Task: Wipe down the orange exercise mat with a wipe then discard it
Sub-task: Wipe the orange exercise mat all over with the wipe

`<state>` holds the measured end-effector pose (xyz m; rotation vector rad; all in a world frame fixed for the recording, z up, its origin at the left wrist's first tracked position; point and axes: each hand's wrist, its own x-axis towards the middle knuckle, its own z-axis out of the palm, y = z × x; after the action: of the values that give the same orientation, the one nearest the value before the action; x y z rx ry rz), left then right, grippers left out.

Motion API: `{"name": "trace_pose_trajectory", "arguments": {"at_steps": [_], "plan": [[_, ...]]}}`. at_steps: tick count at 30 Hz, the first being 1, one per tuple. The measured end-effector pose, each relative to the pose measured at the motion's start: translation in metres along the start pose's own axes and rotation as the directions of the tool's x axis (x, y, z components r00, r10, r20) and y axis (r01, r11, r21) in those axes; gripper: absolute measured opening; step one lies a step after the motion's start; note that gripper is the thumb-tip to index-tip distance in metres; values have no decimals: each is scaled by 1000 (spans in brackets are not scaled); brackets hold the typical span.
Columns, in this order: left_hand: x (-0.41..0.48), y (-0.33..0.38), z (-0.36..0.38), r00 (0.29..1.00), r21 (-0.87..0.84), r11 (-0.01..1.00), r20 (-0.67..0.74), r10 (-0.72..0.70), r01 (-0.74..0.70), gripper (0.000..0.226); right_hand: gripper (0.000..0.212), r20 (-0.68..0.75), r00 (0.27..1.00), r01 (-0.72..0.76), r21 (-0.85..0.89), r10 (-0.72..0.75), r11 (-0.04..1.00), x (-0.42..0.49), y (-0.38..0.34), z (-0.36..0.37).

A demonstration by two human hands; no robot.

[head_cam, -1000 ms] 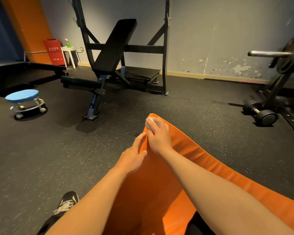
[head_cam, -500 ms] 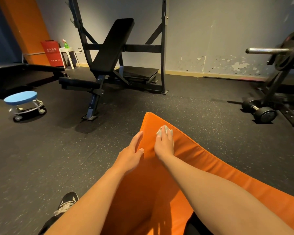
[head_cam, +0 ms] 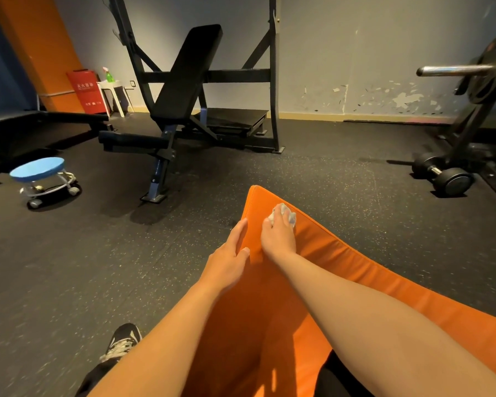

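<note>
Orange mat [head_cam: 355,267], one: right hand [head_cam: 278,237] clutches one wipe [head_cam: 292,217], left hand [head_cam: 226,262] rests open.

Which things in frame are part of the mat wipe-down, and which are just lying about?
Job: orange mat, wipe, right hand holding the wipe on the mat, left hand resting on the mat's edge.
Lying about: weight bench, blue stool, dumbbell, red box.

One mat [head_cam: 344,257], one wipe [head_cam: 281,211], one stool [head_cam: 38,168]
</note>
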<state>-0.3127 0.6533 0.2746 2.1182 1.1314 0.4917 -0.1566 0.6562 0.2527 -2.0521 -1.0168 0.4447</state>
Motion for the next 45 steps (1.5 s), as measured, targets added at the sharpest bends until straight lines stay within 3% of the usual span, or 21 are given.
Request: {"name": "trace_pose_trajectory", "arguments": {"at_steps": [2, 4, 6, 9, 10, 11, 13, 16, 19, 23, 25, 27, 29, 32, 36, 42, 45], "plan": [[1, 1, 1, 1000, 6, 1000, -16, 2, -2, 63, 56, -25, 983, 181, -22, -181, 983, -3, -11, -1], [2, 0, 1, 1000, 13, 1000, -30, 8, -7, 63, 54, -6, 966, 260, -16, -260, 966, -5, -18, -3], [2, -1, 1, 999, 6, 1000, -35, 10, -10, 63, 53, -7, 983, 180, -43, -181, 983, -6, -14, -3], [0, -2, 3, 999, -6, 1000, -25, 20, -20, 63, 55, 35, 990, -132, -26, 133, 991, -8, 0, -6], [0, -2, 4, 999, -9, 1000, -25, 23, -24, 63, 56, 58, 983, -172, -33, 174, 985, -9, 2, -5], [1, -2, 4, 999, -7, 1000, -29, 26, -27, 63, 56, 59, 987, -149, -42, 152, 988, -11, 0, -4], [3, -2, 5, 999, 7, 1000, -44, 26, -26, 63, 55, 12, 999, 39, -41, -38, 998, -16, -11, -2], [6, -5, 3, 998, 10, 1000, -59, 13, -13, 59, 52, -2, 965, 264, -12, -264, 964, -21, -23, 3], [6, -6, 1, 999, 12, 1000, -49, 17, -17, 64, 52, 16, 974, 228, -2, -228, 974, -16, -9, 8], [6, -5, 4, 999, 5, 1000, -38, 7, -6, 64, 55, 92, 993, -73, 29, 70, 997, -16, 5, 3], [6, -5, 5, 999, 14, 1000, -39, 12, -11, 64, 55, 87, 996, -19, 43, 15, 999, -18, -6, 1], [7, -5, 5, 998, 28, 1000, -55, 16, -14, 61, 53, 66, 977, 201, 40, -203, 979, -19, -21, 1], [9, -6, 3, 998, 18, 1000, -58, 9, -8, 58, 51, 76, 945, 313, 72, -318, 947, -16, -27, 2], [7, -9, 1, 999, 17, 1000, -52, 11, -10, 63, 53, 58, 961, 269, 52, -272, 962, -12, -8, 7], [5, -10, 2, 998, 1, 1000, -58, 6, -6, 63, 55, 142, 989, -48, 75, 37, 996, -14, 14, 2], [3, -10, 6, 997, 25, 998, -57, 52, -50, 64, 52, 50, 976, 203, 154, -213, 967, 1, -15, -12], [2, -11, 5, 997, -37, 999, -63, 36, -38, 61, 55, 82, 983, 158, 82, -165, 984, -17, 4, 0]]}}
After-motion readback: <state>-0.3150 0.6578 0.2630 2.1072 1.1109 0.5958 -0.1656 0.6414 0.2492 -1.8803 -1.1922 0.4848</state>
